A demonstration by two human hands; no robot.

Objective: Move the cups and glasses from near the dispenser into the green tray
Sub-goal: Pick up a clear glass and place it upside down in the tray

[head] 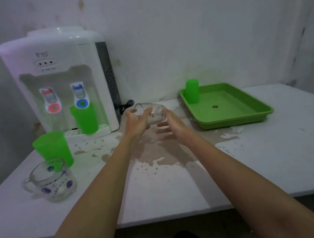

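Observation:
A clear glass mug point(156, 111) stands on the table just right of the white dispenser point(55, 58). My left hand point(136, 122) and my right hand point(169, 124) flank it with fingers spread; neither visibly grips it. A green cup point(85, 120) sits on the drip tray under the blue tap. Another green cup point(54, 149) stands front left, and before it a glass mug with blue dots point(51, 181). The green tray point(233, 120) lies at the right, holding one upturned green cup point(192, 91) in its far left corner.
A brownish wet stain point(156, 154) spreads over the white table between dispenser and tray. A black cable point(127, 104) lies behind the clear mug by the wall. The table's front edge runs below my forearms. White scraps point(231, 131) lie in front of the tray.

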